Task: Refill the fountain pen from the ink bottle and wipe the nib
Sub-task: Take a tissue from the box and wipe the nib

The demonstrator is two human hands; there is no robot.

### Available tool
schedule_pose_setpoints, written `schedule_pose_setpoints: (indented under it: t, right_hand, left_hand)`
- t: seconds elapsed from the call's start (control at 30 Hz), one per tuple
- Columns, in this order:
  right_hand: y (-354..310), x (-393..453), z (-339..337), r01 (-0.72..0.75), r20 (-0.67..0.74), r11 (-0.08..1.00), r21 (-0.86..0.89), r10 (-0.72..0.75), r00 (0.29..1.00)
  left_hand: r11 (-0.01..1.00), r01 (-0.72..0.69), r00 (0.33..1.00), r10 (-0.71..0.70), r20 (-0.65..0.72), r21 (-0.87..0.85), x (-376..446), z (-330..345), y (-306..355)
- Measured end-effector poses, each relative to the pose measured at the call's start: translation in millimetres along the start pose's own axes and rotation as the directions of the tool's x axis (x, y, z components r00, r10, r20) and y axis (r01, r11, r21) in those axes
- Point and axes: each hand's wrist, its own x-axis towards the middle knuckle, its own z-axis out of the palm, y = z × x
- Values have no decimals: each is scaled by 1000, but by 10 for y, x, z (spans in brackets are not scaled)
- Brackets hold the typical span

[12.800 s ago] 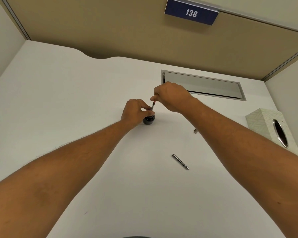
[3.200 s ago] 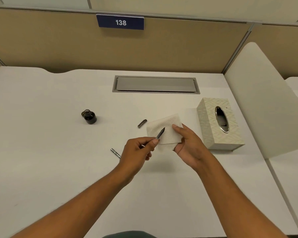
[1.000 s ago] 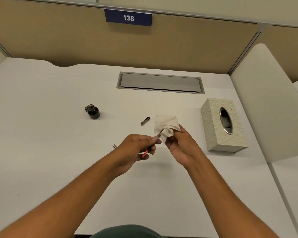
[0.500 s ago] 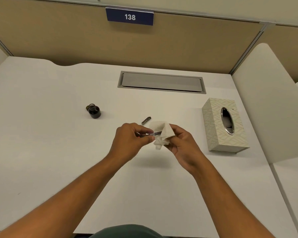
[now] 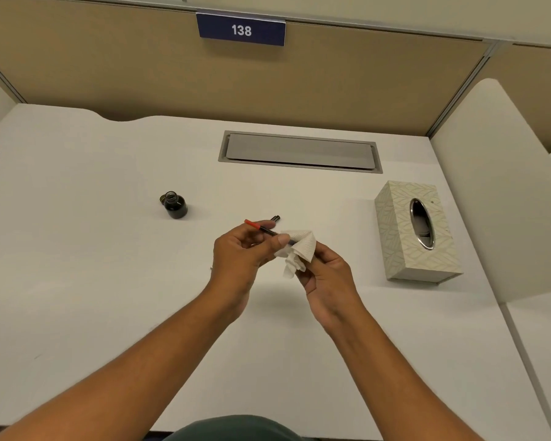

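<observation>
Left hand [image 5: 242,256] pinches the pen section [image 5: 269,232], red end pointing up-left, nib end buried in the tissue [image 5: 298,248] that the right hand [image 5: 326,278] grips bunched around it. Open ink bottle [image 5: 175,205] stands well left of both hands; tissue box [image 5: 415,232] right of them.

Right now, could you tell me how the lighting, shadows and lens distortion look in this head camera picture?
Head view: even, soft overhead light with no harsh glare on the white desk. Head view: a faint, diffuse shadow lies on the desk beneath the left hand and right hand. Head view: wide-angle bowing curves the partition and stretches the forearms. Head view: the sign reads sharply; the ink bottle is small but crisp.
</observation>
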Motion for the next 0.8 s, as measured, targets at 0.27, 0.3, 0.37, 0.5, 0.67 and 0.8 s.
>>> schedule_pose_setpoints:
  t: [0.27, 0.3, 0.37, 0.5, 0.67, 0.8]
  right_hand:
    - [38, -114, 138, -31, -61, 999, 19, 32, 998]
    - [18, -109, 137, -69, -44, 997, 33, 71, 997]
    - [-25, -95, 137, -143, -5, 987, 70, 144, 990]
    - [-58, -81, 179, -137, 11, 989, 57, 137, 991]
    - [-11, -140, 270, 135, -26, 955, -265, -147, 989]
    - [6, -138, 305, 98, -23, 964, -245, -106, 994]
  left_hand:
    - [992, 1, 997, 10, -82, 128, -55, 10, -42]
    - [988, -2, 997, 12, -70, 153, -53, -4, -29]
    - [987, -28, 999, 35, -36, 157, -47, -33, -8]
    - [991, -54, 998, 57, -21, 121, -39, -44, 32]
    - [995, -32, 992, 44, -120, 99, -5, -73, 64]
    - [993, -57, 993, 67, -93, 103, 7, -106, 82]
